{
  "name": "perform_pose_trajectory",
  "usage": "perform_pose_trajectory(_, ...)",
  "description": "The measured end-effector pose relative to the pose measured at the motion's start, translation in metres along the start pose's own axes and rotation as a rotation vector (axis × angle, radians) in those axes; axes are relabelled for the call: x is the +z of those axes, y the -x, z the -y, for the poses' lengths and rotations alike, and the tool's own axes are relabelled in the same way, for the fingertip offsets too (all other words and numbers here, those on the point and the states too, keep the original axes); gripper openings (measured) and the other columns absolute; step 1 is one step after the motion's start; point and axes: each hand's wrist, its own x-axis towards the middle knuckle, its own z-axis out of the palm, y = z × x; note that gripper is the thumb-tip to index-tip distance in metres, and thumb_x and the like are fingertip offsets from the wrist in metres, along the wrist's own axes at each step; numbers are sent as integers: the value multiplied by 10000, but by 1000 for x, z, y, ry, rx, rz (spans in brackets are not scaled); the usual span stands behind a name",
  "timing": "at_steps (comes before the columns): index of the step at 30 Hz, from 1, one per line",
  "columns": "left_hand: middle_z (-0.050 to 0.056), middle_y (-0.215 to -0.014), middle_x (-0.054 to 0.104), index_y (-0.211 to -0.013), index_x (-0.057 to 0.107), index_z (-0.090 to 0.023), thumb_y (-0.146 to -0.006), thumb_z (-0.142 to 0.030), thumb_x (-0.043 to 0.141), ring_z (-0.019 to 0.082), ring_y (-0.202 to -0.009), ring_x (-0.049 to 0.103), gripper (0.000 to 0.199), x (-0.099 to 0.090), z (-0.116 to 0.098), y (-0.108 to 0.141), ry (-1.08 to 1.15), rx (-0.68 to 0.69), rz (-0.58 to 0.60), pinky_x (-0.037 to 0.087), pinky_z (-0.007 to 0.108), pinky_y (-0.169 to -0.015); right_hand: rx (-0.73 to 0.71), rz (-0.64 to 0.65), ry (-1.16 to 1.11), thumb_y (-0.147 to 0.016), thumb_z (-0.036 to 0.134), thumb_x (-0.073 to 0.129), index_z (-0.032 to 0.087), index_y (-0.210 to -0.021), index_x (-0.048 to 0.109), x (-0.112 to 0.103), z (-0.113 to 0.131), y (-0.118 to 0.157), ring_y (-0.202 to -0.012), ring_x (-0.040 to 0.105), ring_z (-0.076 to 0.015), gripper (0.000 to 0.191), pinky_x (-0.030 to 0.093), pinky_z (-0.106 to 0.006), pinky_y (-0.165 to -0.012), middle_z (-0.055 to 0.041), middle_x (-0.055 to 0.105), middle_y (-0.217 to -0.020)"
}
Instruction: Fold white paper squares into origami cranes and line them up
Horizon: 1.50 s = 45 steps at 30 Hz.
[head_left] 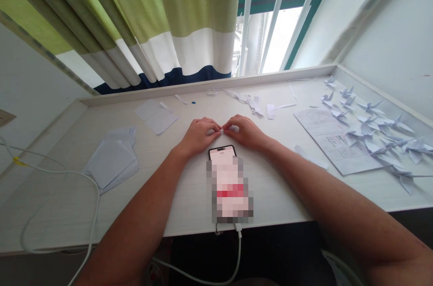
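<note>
Both of my hands meet over the middle of the white desk, just beyond a phone (230, 186) with a blurred screen. The fingers of my left hand (202, 135) are pinched on a small piece of white paper (222, 131). From the other side, my right hand (244, 131) pinches the same piece, fingertips close to those of the left. Most of the paper is hidden by the fingers, so its shape cannot be made out.
A stack of white paper (115, 159) and loose sheets (158, 117) lie left. Paper scraps (256, 105) lie behind my hands. Several folded paper cranes (360, 135) sit right, around a printed sheet (324, 141). A white cable (239, 250) runs from the phone; another (96, 214) crosses the left side.
</note>
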Motion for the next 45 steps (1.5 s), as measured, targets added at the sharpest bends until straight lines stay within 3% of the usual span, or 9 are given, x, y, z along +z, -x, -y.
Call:
perform_pose_trajectory(3,25,-1073,813,-892,771,-267,-868,-315,751,256,-1080,721,57,1,-2,1,78,-106,-31,519,440,-1041,74,-26,-46,-933,208,737,211,-935,813,0,2,0,-936,720,-237,77,544,-370,-885,-75,797,-961)
perform_pose_trajectory(7,20,-1072,804,-992,772,-264,-815,-323,777,264,-1063,714,187,2,-3,1,146,-190,-50,524,443,-1025,158,-53,-104,-890,202,774,219,-940,827,-1,4,0,-926,736,-227,75,557,-358,-896,-64,803,-969)
perform_pose_trajectory(11,46,-1060,814,-956,794,-242,-841,-371,757,277,-1074,722,177,3,0,0,232,-245,-56,524,450,-1047,183,-52,-145,-864,209,796,212,-907,836,-3,5,-2,-923,746,-232,59,569,-358,-893,-58,822,-944)
perform_pose_trajectory(22,57,-1104,812,-1014,818,-243,-819,-372,790,287,-1132,706,236,5,4,0,241,-253,-43,497,444,-1086,247,-50,-268,-848,197,784,178,-868,840,-3,7,-4,-835,765,-207,63,583,-317,-832,-67,837,-894)
perform_pose_trajectory(26,57,-1082,811,-992,824,-247,-860,-385,753,280,-1115,707,204,4,0,0,235,-253,-53,500,431,-1065,251,-53,-264,-847,185,773,178,-874,841,-2,7,-4,-843,769,-211,74,580,-320,-833,-68,840,-906)
perform_pose_trajectory(45,58,-1049,815,-968,840,-247,-796,-370,818,280,-1073,709,212,6,5,-2,239,-255,-72,515,429,-1018,281,-19,-379,-885,156,713,168,-898,821,-7,5,-4,-905,779,-215,109,595,-335,-879,-81,843,-957)
